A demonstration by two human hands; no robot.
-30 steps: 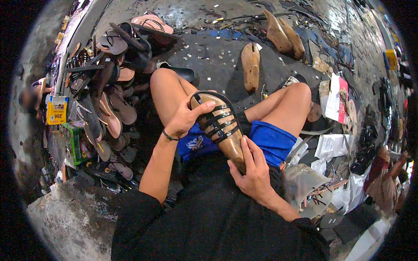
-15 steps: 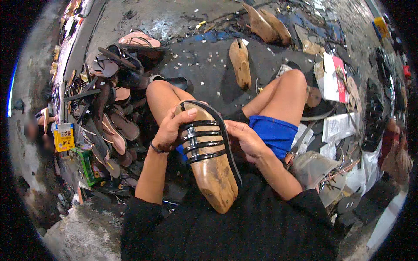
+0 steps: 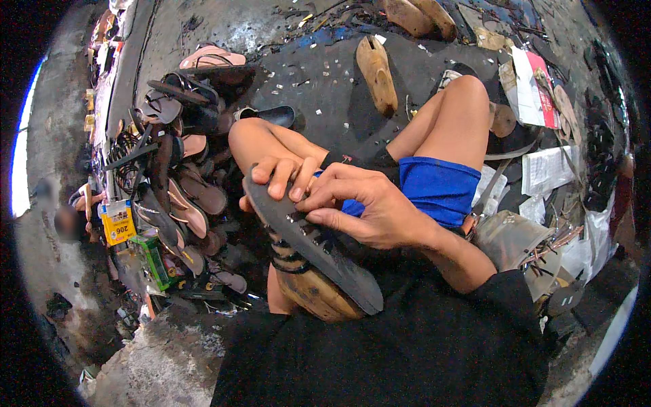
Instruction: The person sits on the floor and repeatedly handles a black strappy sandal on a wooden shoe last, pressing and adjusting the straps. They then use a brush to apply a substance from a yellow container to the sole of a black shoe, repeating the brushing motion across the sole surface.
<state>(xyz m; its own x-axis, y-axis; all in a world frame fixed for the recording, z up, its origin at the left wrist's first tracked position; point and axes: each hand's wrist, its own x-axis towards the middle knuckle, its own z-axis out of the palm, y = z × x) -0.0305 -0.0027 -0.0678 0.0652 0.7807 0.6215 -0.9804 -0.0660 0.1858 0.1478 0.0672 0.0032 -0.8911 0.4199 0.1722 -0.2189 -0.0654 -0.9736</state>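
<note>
- Black flat shoe sole point(image 3: 329, 258), long and rounded at the ends: held above the lap, its underside tilted up toward my view, the near end close to the black shirt point(image 3: 386, 353).
- Brown wooden shoe last point(image 3: 315, 295), worn and smooth: set against the sole's other face, showing along its left side.
- Glossy black narrow straps point(image 3: 290, 261): wrapped around the last, partly hidden from me by the sole.
- Left hand point(image 3: 282, 178): fingers curled over the far end of the sole, grasping it; the palm lies out of my sight behind.
- Right hand point(image 3: 373, 203): fingers bent, thumb and forefinger tips brought together at the sole's upturned face, just beside the left fingertips; I cannot tell whether they pinch anything.
- Blue cloth shorts point(image 3: 439, 190): behind the right hand, between the bent legs.
- Single tan wooden last point(image 3: 376, 74): lying on the dark littered floor point(image 3: 291, 91), beyond the hands.
- Two brown wooden lasts point(image 3: 419, 17): side by side at the top edge of my view.
- Heap of dark and pink strapped sandals point(image 3: 202, 193): on the left, well apart from the hands.
- Yellow printed box point(image 3: 116, 224): left of the heap, near a green box point(image 3: 154, 264).
- Translucent plastic container point(image 3: 505, 237): right of the shorts.
</note>
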